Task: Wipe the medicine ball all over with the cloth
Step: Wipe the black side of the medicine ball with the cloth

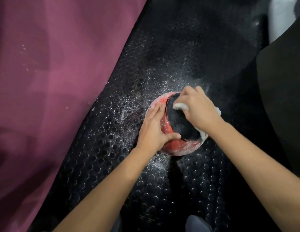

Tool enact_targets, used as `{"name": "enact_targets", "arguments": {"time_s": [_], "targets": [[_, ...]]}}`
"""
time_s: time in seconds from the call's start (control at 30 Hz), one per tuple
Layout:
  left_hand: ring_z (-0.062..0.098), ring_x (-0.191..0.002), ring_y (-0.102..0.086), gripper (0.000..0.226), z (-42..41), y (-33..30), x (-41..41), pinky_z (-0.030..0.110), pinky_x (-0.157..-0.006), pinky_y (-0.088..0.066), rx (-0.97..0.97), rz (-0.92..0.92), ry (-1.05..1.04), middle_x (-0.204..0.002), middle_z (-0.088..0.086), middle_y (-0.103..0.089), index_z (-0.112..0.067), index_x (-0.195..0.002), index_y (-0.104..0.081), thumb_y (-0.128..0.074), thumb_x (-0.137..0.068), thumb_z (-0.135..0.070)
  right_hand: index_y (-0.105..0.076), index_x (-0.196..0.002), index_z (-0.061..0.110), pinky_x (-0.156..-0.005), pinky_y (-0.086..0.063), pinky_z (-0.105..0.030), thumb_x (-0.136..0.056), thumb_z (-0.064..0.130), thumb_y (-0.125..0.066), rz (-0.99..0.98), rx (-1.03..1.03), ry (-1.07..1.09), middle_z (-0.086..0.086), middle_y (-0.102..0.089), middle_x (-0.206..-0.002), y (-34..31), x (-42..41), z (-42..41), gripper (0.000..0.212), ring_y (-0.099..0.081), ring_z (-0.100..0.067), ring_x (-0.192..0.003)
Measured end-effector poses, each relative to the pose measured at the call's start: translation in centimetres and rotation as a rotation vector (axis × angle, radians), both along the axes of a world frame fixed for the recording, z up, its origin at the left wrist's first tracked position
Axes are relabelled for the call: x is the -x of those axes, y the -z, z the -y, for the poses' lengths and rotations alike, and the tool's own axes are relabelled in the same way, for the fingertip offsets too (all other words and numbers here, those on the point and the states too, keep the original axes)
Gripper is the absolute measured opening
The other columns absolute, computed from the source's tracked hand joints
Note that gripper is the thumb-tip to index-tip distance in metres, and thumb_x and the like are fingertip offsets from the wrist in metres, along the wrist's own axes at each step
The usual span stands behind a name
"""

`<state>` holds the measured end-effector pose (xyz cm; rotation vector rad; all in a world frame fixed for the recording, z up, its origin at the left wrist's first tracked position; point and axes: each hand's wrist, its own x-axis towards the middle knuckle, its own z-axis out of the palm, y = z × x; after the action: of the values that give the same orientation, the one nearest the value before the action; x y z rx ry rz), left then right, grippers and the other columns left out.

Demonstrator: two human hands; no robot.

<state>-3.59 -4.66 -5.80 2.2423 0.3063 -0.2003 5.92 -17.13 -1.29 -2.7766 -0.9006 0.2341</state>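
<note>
Left hand point(154, 129) braces the red-and-black medicine ball point(177, 128) (dusted white), right hand point(198, 108) gripping the cloth point(230, 106).

Cloth point(180, 106) mostly hidden under right hand point(198, 108). Ball point(179, 126) far right side covered. Right fingertips out of sight behind ball. Forearms cut by bottom edge.

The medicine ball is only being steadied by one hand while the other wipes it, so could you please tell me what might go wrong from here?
1. The medicine ball is round and sits on the studded black mat; only the left hand braces it, so a hard wipe could roll it away.
2. White powder lies scattered on the mat, so the cloth under the right hand may smear it back on.
</note>
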Motion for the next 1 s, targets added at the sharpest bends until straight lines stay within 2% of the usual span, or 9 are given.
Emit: {"name": "enact_targets", "arguments": {"time_s": [0.07, 0.13, 0.27, 0.43, 0.57, 0.7, 0.77, 0.9, 1.0], "targets": [[0.012, -0.149, -0.005, 0.120, 0.4, 0.0, 0.0, 0.026, -0.115, -0.003, -0.018, 0.000, 0.010, -0.162, -0.009, -0.010, -0.023, -0.155, -0.012, -0.084, -0.062, -0.047, -0.071, -0.099, 0.020, -0.079, -0.043, -0.042, -0.093, 0.011, -0.051, -0.015, 0.020, 0.090, -0.005, -0.049, -0.110, -0.1, -1.9, -0.4, 0.022, -0.037, -0.026, -0.101], [0.013, -0.149, -0.005, 0.121, 0.4, 0.0, -0.2, 0.027, -0.116, -0.004, -0.031, -0.011, 0.012, -0.162, -0.009, -0.010, -0.023, -0.155, -0.012, -0.084, -0.062, -0.048, -0.070, -0.100, 0.018, -0.079, -0.042, -0.040, -0.093, 0.011, -0.051, -0.014, 0.040, 0.134, -0.004, -0.048, -0.111, 0.1, -2.0, -1.0, 0.021, -0.037, -0.027, -0.104], [0.013, -0.149, -0.006, 0.121, 0.3, 0.0, 0.1, 0.031, -0.119, -0.008, -0.040, -0.003, 0.013, -0.162, -0.007, -0.011, -0.022, -0.155, -0.013, -0.084, -0.062, -0.050, -0.068, -0.103, 0.025, -0.069, -0.039, -0.032, -0.094, 0.014, -0.051, 0.031, 0.059, -0.075, -0.001, -0.045, -0.108, -0.1, 0.6, -0.8, 0.022, -0.035, -0.022, -0.100], [0.013, -0.149, -0.006, 0.122, 0.4, 0.0, 0.0, 0.029, -0.118, -0.007, -0.042, -0.008, 0.019, -0.162, -0.007, -0.011, -0.022, -0.155, -0.012, -0.084, -0.061, -0.050, -0.068, -0.106, 0.022, -0.070, -0.037, -0.035, -0.094, 0.013, -0.051, -0.003, 0.096, 0.099, -0.003, -0.046, -0.112, -0.1, -2.5, -1.9, 0.023, -0.037, -0.025, -0.108], [0.012, -0.148, -0.010, 0.121, 0.1, -0.1, -0.1, 0.032, -0.118, -0.013, -0.047, -0.030, -0.003, -0.161, -0.009, -0.014, -0.021, -0.155, -0.015, -0.084, -0.060, -0.051, -0.061, -0.113, 0.018, -0.066, -0.030, -0.026, -0.094, 0.013, -0.051, 0.065, 0.164, -0.107, 0.001, -0.043, -0.117, 0.2, 0.5, -2.0, 0.022, -0.036, -0.021, -0.109], [0.011, -0.149, -0.007, 0.122, 0.5, -0.1, -0.3, 0.030, -0.118, -0.011, -0.057, -0.019, 0.021, -0.162, -0.011, -0.011, -0.023, -0.156, -0.012, -0.083, -0.061, -0.052, -0.066, -0.106, 0.022, -0.069, -0.034, -0.033, -0.095, 0.014, -0.051, 0.004, 0.122, 0.022, -0.004, -0.047, -0.114, -0.2, -2.3, -2.4, 0.021, -0.037, -0.025, -0.107], [0.010, -0.148, -0.007, 0.122, 0.7, -0.3, -0.5, 0.033, -0.118, -0.014, -0.053, -0.041, 0.004, -0.161, -0.011, -0.012, -0.024, -0.156, -0.013, -0.084, -0.060, -0.051, -0.066, -0.107, 0.021, -0.068, -0.034, -0.032, -0.095, 0.012, -0.051, 0.045, 0.165, 0.045, -0.004, -0.047, -0.115, -0.1, -2.4, -2.9, 0.021, -0.037, -0.025, -0.108], [0.012, -0.148, -0.010, 0.123, 0.6, -0.5, -0.2, 0.036, -0.117, -0.022, -0.098, -0.040, 0.001, -0.161, -0.010, -0.015, -0.023, -0.156, -0.014, -0.084, -0.059, -0.053, -0.062, -0.113, 0.020, -0.067, -0.032, -0.027, -0.094, 0.013, -0.052, 0.063, 0.203, -0.123, 0.001, -0.043, -0.118, -0.1, 0.3, -2.0, 0.023, -0.035, -0.021, -0.110], [0.013, -0.149, -0.006, 0.124, 0.9, -0.5, 0.2, 0.034, -0.119, -0.016, -0.109, -0.039, 0.051, -0.162, -0.011, -0.009, -0.022, -0.156, -0.008, -0.082, -0.060, -0.053, -0.068, -0.105, 0.019, -0.073, -0.037, -0.034, -0.094, 0.016, -0.053, -0.045, 0.118, 0.022, -0.002, -0.048, -0.113, -0.2, -2.1, -1.6, 0.019, -0.037, -0.023, -0.108]]}}
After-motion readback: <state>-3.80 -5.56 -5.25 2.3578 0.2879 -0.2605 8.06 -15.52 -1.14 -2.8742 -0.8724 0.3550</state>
